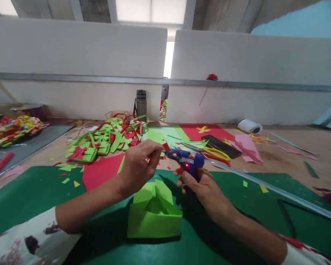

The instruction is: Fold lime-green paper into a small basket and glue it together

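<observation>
My right hand [201,186] is wrapped round the grip of a blue hot glue gun [186,161] with a red light on; a long clear glue stick [264,186] trails out of its back to the right. My left hand [139,165] is pinched at the gun's nozzle on a small red paper piece [166,147]. Below both hands a folded light-green paper box [154,211] sits on the dark green mat [30,191].
A heap of green and red paper baskets [107,138] lies behind, with a grey bottle [141,103]. Yellow-handled scissors [213,152], a black phone [220,145], pink paper [246,147] and a white roll [249,126] are at right. Colourful paper chains [12,129] lie far left.
</observation>
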A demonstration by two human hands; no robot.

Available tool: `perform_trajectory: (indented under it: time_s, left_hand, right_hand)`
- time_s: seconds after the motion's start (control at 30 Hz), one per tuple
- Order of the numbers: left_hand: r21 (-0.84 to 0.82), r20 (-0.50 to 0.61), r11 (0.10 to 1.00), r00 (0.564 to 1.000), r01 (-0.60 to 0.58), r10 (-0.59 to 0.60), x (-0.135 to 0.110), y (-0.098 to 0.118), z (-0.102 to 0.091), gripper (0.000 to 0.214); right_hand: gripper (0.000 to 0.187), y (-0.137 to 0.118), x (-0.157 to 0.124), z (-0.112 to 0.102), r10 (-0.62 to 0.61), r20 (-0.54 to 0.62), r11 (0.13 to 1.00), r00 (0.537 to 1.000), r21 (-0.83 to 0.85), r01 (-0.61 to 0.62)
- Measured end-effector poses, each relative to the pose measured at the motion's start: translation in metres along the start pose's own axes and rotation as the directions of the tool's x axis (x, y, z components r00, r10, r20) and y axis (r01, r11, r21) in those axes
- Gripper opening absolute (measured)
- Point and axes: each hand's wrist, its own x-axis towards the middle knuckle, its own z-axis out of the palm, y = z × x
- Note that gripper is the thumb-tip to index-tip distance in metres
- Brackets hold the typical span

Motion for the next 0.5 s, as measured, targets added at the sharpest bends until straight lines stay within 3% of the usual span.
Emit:
perform_trajectory:
  time_s: [0.07, 0.17, 0.3, 0.5]
  left_hand:
    - [0.089, 0.073, 0.992, 0.994, -0.088, 0.081, -0.002, -0.002, 0.003, 0.020]
    - [0.112, 0.167, 0.987, 0.981, -0.116, 0.096, -0.006, -0.007, 0.010, 0.024]
    - [0.044, 0.154, 0.999, 0.988, 0.020, -0.026, -0.006, -0.006, 0.014, 0.016]
    - [0.049, 0.142, 0.988, 0.978, 0.148, -0.153, -0.003, 0.005, 0.016, 0.007]
  right_hand:
    - [0.039, 0.000, -0.001, 0.002, -0.020, -0.005, 0.996, 1.000, -0.088, 0.020]
    - [0.035, -0.004, -0.004, 0.003, -0.098, -0.038, 0.965, 0.994, -0.250, 0.086]
    - [0.026, -0.010, -0.008, 0.005, -0.185, -0.046, 0.928, 0.982, -0.338, 0.159]
    - [0.026, -0.003, -0.006, 0.007, -0.150, -0.030, 0.933, 0.988, -0.336, 0.131]
